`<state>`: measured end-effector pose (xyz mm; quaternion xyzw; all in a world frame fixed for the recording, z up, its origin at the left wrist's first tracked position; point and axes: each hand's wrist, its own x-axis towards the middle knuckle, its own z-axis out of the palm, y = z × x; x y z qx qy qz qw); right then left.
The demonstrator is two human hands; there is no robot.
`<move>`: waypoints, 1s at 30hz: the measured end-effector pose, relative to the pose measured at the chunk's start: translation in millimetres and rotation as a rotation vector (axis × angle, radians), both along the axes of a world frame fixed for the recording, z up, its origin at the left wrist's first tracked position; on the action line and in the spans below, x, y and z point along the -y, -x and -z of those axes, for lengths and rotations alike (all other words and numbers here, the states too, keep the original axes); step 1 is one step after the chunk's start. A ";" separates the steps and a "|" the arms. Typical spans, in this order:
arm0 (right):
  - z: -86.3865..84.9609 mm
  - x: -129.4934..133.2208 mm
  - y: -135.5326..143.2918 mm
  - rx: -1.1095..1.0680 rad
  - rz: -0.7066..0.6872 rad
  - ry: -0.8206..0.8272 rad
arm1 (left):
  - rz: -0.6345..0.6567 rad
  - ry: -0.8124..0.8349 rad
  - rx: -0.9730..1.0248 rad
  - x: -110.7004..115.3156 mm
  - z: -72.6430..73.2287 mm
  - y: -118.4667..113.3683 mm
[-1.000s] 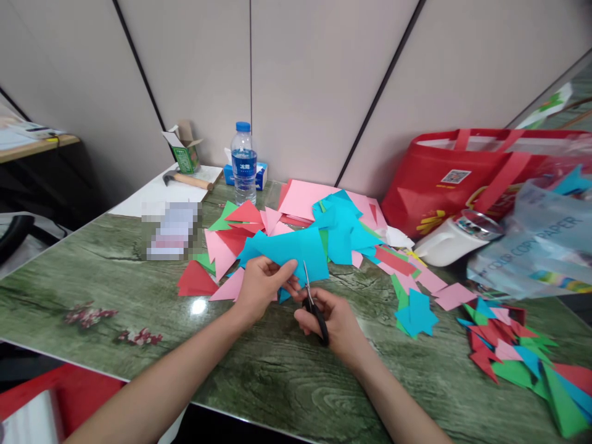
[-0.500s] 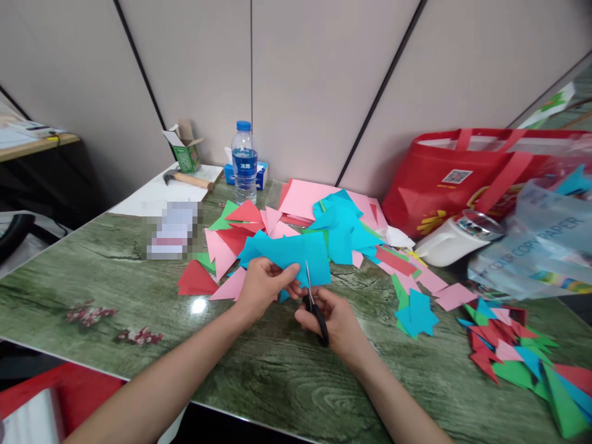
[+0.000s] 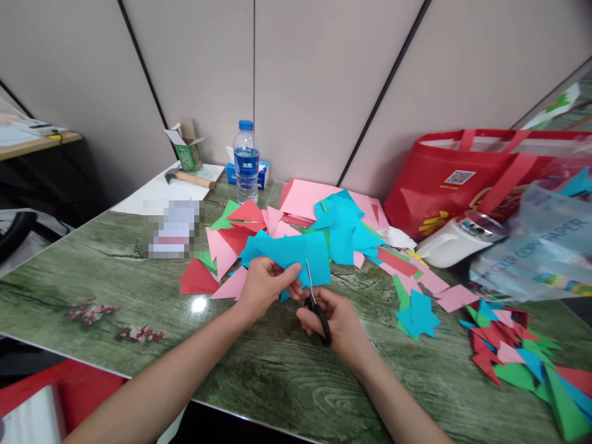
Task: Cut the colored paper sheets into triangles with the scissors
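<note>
A sheet of blue paper (image 3: pixel 318 253) is pinched between the thumb and fingers of my left hand (image 3: pixel 266 283). My right hand (image 3: pixel 340 317) grips black-handled scissors (image 3: pixel 319 313), the fingers around the handles. The scissors' blades point away from me and lie across the blue paper, to the right of my left thumb. Behind the held sheet spread loose paper pieces: a red triangle (image 3: pixel 198 277), pink triangles (image 3: pixel 222 250) and a heap of blue pieces (image 3: pixel 342 225). To the right lies a blue star-shaped piece (image 3: pixel 419 314).
A water bottle (image 3: pixel 246 163) stands before a tissue box (image 3: pixel 263 176) near the partition. At the left are a hammer (image 3: pixel 197 179) and a green box (image 3: pixel 189 154). At the right are a red bag (image 3: pixel 425 179), a white mug (image 3: pixel 446 243) and a pile of coloured cuttings (image 3: pixel 509 345).
The whole view has shifted very slightly. Both hands, the blue paper and the scissors keep nearly the same pose.
</note>
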<state>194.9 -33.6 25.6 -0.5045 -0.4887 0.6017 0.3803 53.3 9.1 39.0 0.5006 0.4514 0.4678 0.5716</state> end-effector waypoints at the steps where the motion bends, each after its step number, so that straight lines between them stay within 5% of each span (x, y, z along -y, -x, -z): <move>1: 0.2 0.0 0.1 0.001 0.003 -0.001 | -0.002 -0.001 0.007 0.1 -0.2 -0.2; 12: 2.5 0.1 0.6 0.003 0.026 0.022 | 0.004 -0.003 -0.038 -0.5 3.1 0.9; 20: 4.3 -0.1 -2.1 -0.005 0.008 0.049 | -0.124 0.007 0.109 -5.0 1.8 1.1; 30: -4.1 -1.1 -14.1 -0.065 -0.307 0.026 | -0.396 -0.029 0.142 -11.1 6.6 3.1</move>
